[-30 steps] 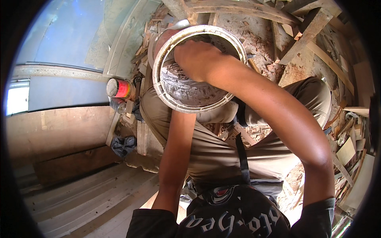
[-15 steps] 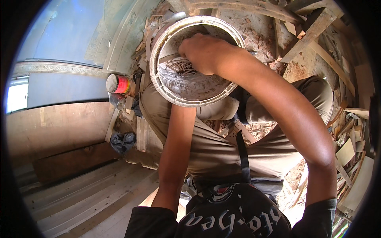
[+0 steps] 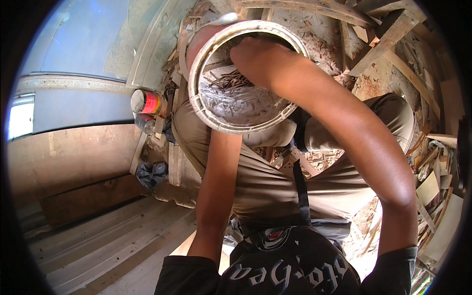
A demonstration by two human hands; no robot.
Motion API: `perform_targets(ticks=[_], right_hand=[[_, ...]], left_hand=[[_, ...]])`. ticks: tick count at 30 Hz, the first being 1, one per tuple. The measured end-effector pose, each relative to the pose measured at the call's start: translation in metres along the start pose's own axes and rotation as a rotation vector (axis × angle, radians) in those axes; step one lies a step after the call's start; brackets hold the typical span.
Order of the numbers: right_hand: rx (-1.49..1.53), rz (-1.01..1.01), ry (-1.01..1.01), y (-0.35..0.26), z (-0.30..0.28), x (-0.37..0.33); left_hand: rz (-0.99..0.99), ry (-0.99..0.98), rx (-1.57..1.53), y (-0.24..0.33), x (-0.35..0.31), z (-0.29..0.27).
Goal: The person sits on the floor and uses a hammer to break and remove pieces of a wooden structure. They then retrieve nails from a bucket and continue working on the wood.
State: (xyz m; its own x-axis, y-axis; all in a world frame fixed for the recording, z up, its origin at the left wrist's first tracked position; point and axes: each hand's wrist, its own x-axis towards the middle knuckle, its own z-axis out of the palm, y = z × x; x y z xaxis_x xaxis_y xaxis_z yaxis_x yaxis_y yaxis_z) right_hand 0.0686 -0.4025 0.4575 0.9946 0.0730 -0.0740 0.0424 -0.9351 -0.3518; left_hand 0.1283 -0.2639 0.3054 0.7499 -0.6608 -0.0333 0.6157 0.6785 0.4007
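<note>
A tilted round bucket with a whitish, crusted rim is above my lap, its mouth facing me. Thin brown nails lie in a heap on its dirty inner wall. My right hand reaches inside, beside the heap; its fingers are bent down out of sight, so what they hold, if anything, is hidden. From below, my left forearm passes behind the bucket, which hides the left hand and its grip.
Left of my knee lie a tin with a red and yellow label, a clear jar and a dark plastic bag. Timber pieces lean at the upper right. Wood scraps litter the right side. Corrugated sheeting lies lower left.
The bucket has shifted slightly right and turned a little, showing more of its reddish outer side. My right hand has moved slightly right and deeper inside, uncovering more of the nails.
</note>
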Motion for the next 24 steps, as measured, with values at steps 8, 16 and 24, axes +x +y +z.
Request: perform_targets(ticks=[8, 16, 24], right_hand=[[-0.040, -0.156, -0.104, 0.000, 0.026, 0.013], [-0.042, -0.067, -0.173, -0.009, 0.016, 0.009], [0.088, 0.015, -0.083, 0.002, 0.011, 0.008]], left_hand=[[0.010, 0.002, -0.004, 0.001, -0.003, -0.007], [0.014, 0.005, 0.003, 0.001, -0.006, -0.012], [0.022, -0.009, 0.006, 0.003, -0.006, -0.015]])
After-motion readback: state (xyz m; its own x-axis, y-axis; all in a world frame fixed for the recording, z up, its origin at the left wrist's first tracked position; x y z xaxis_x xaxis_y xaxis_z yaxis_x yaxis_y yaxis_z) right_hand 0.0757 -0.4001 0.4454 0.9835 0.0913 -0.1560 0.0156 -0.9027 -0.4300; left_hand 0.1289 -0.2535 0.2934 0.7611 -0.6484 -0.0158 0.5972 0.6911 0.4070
